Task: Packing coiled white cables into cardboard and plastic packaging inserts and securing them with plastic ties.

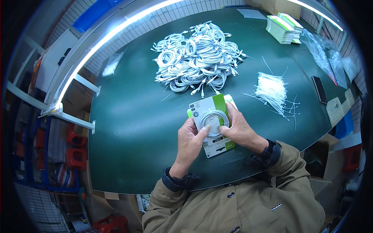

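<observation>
Between both hands I hold a white and green packaging card (213, 150), tilted, with a coiled white cable (215, 112) lying against its face. My left hand (189, 136) grips the card's left edge, its thumb pressed on the coil. From the right, my right hand (241, 130) holds the other edge, and its thumb also rests on the coil. Another green and white piece (230, 99) shows behind the card, mostly hidden. A large heap of coiled white cables (198, 54) lies beyond my hands on the dark green table (132, 143).
Right of the heap lies a pile of white cable ties (271, 89), some strewn around it. Stacked green and white cards (280, 30) stand at the far right, near clear plastic bags (316, 44). A black phone (319, 89) lies by the right edge. A lamp frame (77, 79) borders the left.
</observation>
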### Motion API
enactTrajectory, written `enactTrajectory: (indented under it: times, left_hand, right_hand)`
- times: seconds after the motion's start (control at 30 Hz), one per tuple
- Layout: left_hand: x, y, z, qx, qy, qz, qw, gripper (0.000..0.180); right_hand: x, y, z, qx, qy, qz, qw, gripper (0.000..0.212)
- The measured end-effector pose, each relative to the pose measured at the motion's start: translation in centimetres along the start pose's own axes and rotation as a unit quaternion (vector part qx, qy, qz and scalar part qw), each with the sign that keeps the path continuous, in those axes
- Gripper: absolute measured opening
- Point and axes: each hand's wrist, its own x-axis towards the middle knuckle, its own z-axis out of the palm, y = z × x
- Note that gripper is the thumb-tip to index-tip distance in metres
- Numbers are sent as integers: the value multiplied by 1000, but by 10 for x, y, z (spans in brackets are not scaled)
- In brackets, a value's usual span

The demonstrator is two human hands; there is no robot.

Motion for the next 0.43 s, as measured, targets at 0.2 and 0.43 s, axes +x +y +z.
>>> enactTrajectory:
  times: [0.2,0.43]
  left_hand:
    - [13,-1,-43,-48,85,38,994,31]
    - [53,11,-177,-11,174,4,985,32]
  right_hand:
    - [-4,-19,-6,94,38,43,994,83]
    - [2,-2,-17,78,-6,86,993,87]
